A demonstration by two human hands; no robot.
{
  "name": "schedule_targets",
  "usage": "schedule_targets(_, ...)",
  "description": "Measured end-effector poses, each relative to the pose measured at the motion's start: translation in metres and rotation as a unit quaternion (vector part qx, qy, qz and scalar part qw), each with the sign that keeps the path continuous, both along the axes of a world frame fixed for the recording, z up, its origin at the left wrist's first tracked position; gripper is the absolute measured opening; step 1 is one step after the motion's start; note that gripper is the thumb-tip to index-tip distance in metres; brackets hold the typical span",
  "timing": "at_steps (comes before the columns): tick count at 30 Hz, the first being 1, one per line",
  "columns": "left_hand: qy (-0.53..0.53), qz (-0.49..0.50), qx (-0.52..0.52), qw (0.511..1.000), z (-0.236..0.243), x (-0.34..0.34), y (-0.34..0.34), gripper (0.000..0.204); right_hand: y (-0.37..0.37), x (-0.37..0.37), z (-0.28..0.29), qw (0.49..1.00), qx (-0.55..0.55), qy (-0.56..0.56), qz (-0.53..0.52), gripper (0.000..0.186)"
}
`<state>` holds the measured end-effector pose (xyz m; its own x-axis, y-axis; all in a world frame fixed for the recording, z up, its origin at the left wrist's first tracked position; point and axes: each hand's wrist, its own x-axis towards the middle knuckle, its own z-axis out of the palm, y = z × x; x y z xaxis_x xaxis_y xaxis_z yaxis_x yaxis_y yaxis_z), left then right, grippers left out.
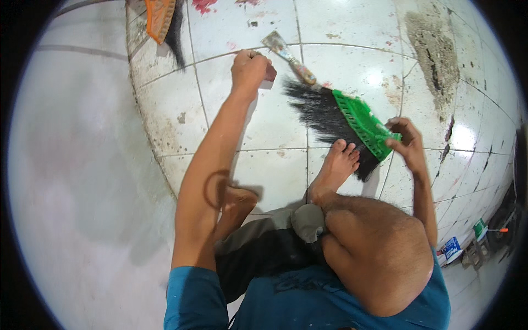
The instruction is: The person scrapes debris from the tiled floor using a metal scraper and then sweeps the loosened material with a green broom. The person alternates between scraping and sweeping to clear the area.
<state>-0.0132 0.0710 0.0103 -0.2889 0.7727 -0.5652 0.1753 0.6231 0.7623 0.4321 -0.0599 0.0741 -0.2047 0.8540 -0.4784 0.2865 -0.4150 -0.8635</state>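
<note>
My left hand point(250, 71) is closed in a fist low over the white tiles. Out of its right side pokes a small dark-red piece point(270, 73), whose kind I cannot make out. With thumb and fingers, my right hand point(407, 142) grips the end of a green broom head point(364, 124). Its black bristles point(319, 110) spread leftward across the tiles, beside my bare foot point(336, 168). A paint-stained putty knife point(289, 56) lies between my left hand and the broom, with its handle end by the bristles.
An orange broom head point(159, 19) with dark bristles is at the upper left. Red stains point(203, 5) mark the tiles at the top. A broken, dirty patch point(432, 55) lies at the upper right. Blue-and-white packaging point(452, 250) and a green-and-white item point(480, 229) are at the right.
</note>
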Motion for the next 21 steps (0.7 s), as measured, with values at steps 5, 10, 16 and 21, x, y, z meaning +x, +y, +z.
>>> schedule_targets(5, 0.279, -0.055, -0.073, 0.956, -0.006, 0.075, 0.014, 0.069, -0.054, -0.036, -0.008, 0.996, -0.028, -0.072, -0.039, 0.056)
schedule_targets(10, 0.302, -0.142, -0.029, 0.942, -0.001, 0.098, 0.007, 0.089, -0.029, -0.044, 0.016, 0.988, 0.127, -0.087, 0.034, 0.038)
schedule_targets(16, 0.350, -0.182, -0.071, 0.916, -0.001, 0.016, 0.003, 0.043, 0.039, -0.058, 0.069, 0.941, 0.228, -0.013, 0.251, 0.042)
schedule_targets(21, 0.451, -0.173, -0.027, 0.875, 0.049, -0.080, 0.012, 0.039, 0.025, -0.185, 0.037, 0.873, 0.220, 0.111, 0.422, 0.052)
